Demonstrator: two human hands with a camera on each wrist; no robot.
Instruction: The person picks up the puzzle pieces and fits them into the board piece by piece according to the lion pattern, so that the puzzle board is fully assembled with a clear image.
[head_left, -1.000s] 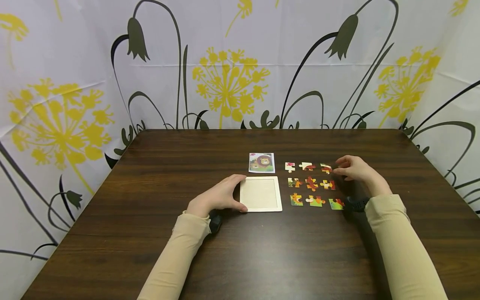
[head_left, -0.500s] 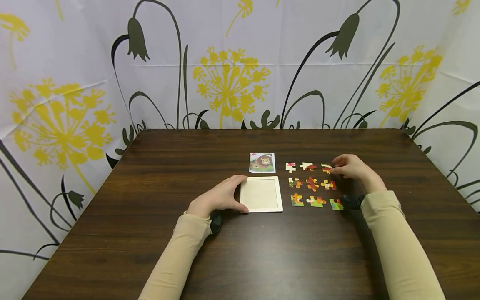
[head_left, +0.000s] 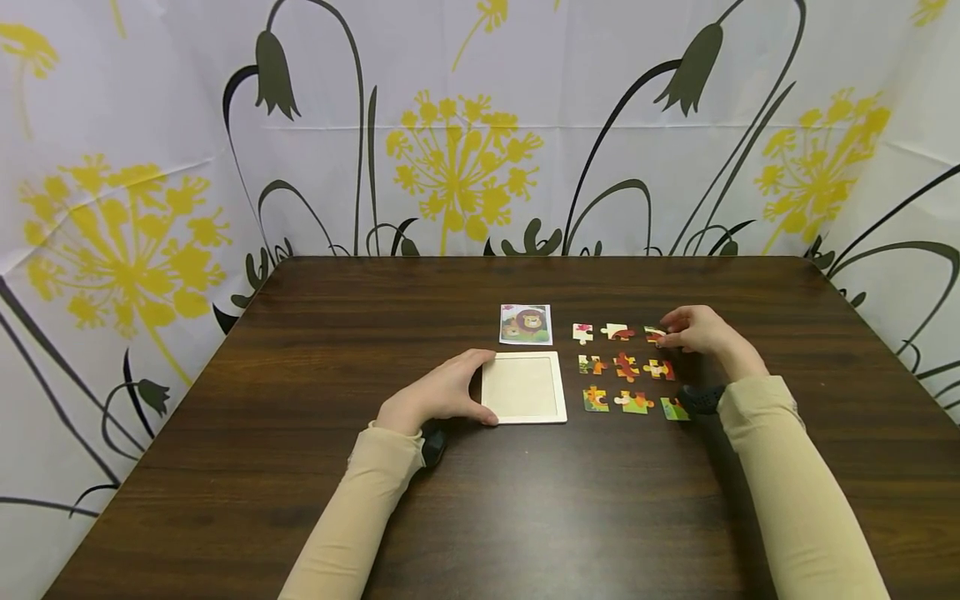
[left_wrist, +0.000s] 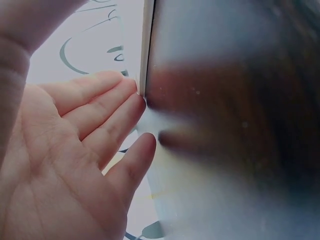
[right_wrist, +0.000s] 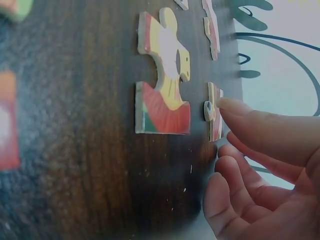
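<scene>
The pale wooden puzzle tray (head_left: 562, 392) lies flat. My left hand (head_left: 438, 393) holds its left side, thumb at the near corner and fingers at the far corner. In the left wrist view the fingertips meet the tray's edge (left_wrist: 145, 55). At the far right of the puzzle pieces, my right hand (head_left: 703, 333) pinches the top-right jigsaw piece (right_wrist: 214, 111) at its outer edge. The thumb tip lies on the printed face, with a finger behind it. Beside it lies a red and yellow jigsaw piece (right_wrist: 167, 107).
Several lion jigsaw pieces (head_left: 625, 367) lie apart in three rows right of the tray. Behind the tray is a small lion picture card (head_left: 526, 325). All rest on a dark wooden table (head_left: 375, 308) with a flowered curtain (head_left: 457, 50) behind.
My right hand has moved slightly left, closing its thumb and fingers onto the top-right jigsaw piece. The left hand stays at the tray.
</scene>
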